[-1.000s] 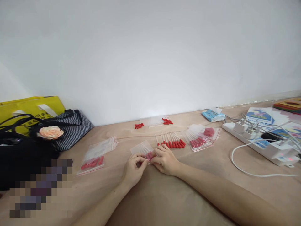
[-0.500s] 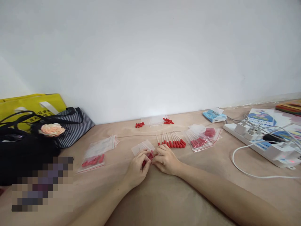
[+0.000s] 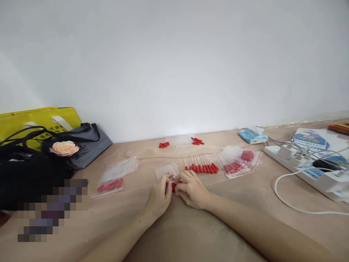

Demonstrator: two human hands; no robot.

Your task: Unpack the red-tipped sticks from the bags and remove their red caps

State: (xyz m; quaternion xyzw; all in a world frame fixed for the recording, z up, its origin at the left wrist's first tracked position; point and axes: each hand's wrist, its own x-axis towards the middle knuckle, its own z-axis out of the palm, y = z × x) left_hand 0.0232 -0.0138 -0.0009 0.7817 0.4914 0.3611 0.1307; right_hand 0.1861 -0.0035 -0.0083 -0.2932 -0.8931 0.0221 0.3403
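In the head view, my left hand and my right hand meet at the near end of a small clear zip bag. Thin pale stems show through its plastic, and the red bulbs appear between my hands. The fingers of both hands are closed on the bag's near edge; the fingertips partly hide it. Just beyond my right hand lies a fanned row of droppers, thin clear stems with red bulbs. Filled zip bags overlap to their right, and another filled bag rests on the left.
Loose red bulbs and more clear stems lie by the wall. At right are a tissue pack, a white power strip with cables and some printed sheets. A striped bag and a yellow bag stand at left.
The view has shifted slightly. My left hand's fingers have straightened somewhat, and my right hand has come lower on the near edge of the bag. The bag still lies between them.
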